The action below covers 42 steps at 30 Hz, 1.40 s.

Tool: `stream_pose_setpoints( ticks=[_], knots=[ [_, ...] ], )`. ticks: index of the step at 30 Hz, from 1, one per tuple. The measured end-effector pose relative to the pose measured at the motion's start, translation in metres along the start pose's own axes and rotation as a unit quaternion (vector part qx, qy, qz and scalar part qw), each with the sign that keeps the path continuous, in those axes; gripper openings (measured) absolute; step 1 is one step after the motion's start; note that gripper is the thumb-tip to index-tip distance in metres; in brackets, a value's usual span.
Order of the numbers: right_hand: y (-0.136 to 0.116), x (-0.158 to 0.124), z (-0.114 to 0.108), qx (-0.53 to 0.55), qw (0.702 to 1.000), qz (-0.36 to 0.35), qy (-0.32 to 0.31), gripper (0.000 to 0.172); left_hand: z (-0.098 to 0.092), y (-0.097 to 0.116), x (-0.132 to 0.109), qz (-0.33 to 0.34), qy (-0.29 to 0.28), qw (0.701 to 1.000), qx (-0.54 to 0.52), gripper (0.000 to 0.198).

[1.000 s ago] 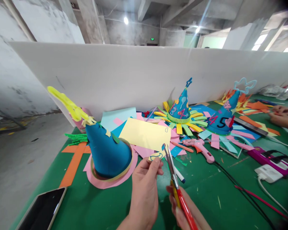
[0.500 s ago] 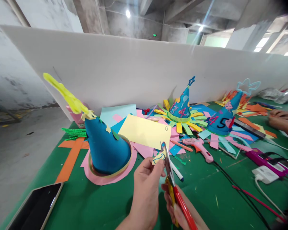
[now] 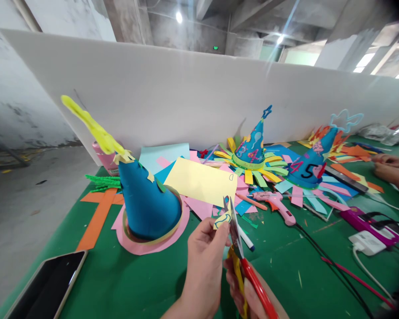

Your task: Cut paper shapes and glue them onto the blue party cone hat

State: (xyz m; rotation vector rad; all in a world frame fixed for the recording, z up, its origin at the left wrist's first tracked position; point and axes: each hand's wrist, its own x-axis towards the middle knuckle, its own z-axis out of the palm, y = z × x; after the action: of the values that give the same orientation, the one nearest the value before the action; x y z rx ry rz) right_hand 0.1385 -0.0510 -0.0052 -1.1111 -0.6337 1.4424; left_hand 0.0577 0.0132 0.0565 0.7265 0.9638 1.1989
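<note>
My left hand [image 3: 206, 259] pinches a small pale yellow paper piece [image 3: 222, 220] with a dark curved line drawn on it. Closed round the red and yellow handles of the scissors [image 3: 236, 235] is my right hand [image 3: 249, 292]. The scissor blades point away from me, slightly apart, at the right edge of the piece. Beyond them lies a larger yellow sheet [image 3: 201, 180] with a small outline drawn near its right end. A blue cone hat [image 3: 149, 201] with a pink brim and a yellow fuzzy top stands to the left.
A phone [image 3: 48, 283] lies front left, near orange strips [image 3: 98, 219]. Two decorated cone hats [image 3: 252, 144] [image 3: 314, 159] stand further back. A pink glue gun [image 3: 275, 203], its cable and a power strip [image 3: 372, 223] are at right. Another person's hands [image 3: 390, 166] show at the right edge.
The scissor blades have opened slightly wider. Both hands, the paper piece and the scissors have shifted a little to the right in the view.
</note>
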Motion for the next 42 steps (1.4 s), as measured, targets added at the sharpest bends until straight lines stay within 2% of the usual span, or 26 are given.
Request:
stream_pose_setpoints(
  ticks=[12,26,32,42],
  knots=[
    [0.003,-0.003,-0.003,-0.035,0.999,0.004,-0.033,0.019,-0.002,-0.003,0.000,0.003,-0.008,1.000,0.020,0.017],
    [0.003,0.005,-0.005,-0.006,1.000,0.001,-0.019,0.021,-0.002,-0.004,0.003,0.004,-0.020,0.997,0.076,0.021],
    [0.005,0.014,-0.007,0.021,0.999,0.017,-0.017,0.018,-0.002,-0.006,0.002,-0.002,-0.034,0.997,0.072,0.022],
    [0.013,0.003,-0.014,0.033,0.997,0.046,-0.051,0.023,-0.002,-0.009,0.002,-0.011,-0.042,0.998,0.048,0.025]
  ],
)
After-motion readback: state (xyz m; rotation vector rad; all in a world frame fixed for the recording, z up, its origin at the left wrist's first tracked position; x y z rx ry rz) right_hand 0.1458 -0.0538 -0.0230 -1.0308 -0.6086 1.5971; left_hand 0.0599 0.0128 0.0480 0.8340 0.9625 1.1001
